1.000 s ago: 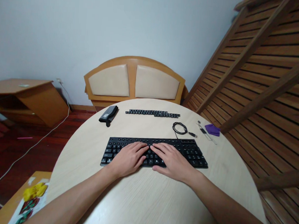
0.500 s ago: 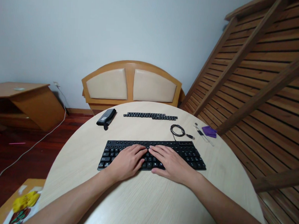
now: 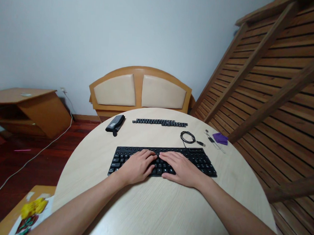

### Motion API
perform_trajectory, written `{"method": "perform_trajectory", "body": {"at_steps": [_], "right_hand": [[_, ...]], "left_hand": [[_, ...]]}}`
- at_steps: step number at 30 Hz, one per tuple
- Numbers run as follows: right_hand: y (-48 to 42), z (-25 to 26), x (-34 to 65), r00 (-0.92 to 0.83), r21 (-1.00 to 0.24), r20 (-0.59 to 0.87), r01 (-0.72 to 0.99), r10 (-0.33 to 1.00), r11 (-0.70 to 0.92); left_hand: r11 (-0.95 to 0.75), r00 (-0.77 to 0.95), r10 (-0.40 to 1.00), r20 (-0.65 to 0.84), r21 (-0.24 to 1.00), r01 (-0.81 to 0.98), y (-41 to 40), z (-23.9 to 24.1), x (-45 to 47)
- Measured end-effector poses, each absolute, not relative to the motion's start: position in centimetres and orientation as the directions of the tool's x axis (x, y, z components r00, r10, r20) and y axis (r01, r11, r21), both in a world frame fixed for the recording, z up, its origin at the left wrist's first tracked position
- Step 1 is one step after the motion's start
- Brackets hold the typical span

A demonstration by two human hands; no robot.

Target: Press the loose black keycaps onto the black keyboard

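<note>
Black keyboard (image 3: 159, 166), beneath left hand (image 3: 137, 166) and right hand (image 3: 182, 168), both unclenched, loosely outspread

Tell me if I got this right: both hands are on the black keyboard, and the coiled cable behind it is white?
Not quite: the coiled cable is black, not white, as the head view shows. The left hand and right hand are on the black keyboard.

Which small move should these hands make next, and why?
Perhaps a light downward press with the left hand: it and the right hand both lie palm-down over the middle of the keyboard, fingers loosely spread, neither grasping anything.
</note>
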State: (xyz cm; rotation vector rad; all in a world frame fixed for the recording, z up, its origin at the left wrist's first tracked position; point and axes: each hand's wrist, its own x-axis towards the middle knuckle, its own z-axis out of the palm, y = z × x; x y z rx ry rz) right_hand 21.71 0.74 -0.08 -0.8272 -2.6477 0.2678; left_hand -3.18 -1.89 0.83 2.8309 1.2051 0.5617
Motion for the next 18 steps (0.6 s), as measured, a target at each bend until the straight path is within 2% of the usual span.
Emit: {"method": "perform_trajectory", "body": {"at_steps": [18], "right_hand": [[0.64, 0.19, 21.6, -0.75, -0.318, 0.265, 0.525, 0.606, 0.789]], "left_hand": [[-0.697, 0.649, 0.71, 0.272, 0.141, 0.703, -1.84, 1.02, -3.2]]}}
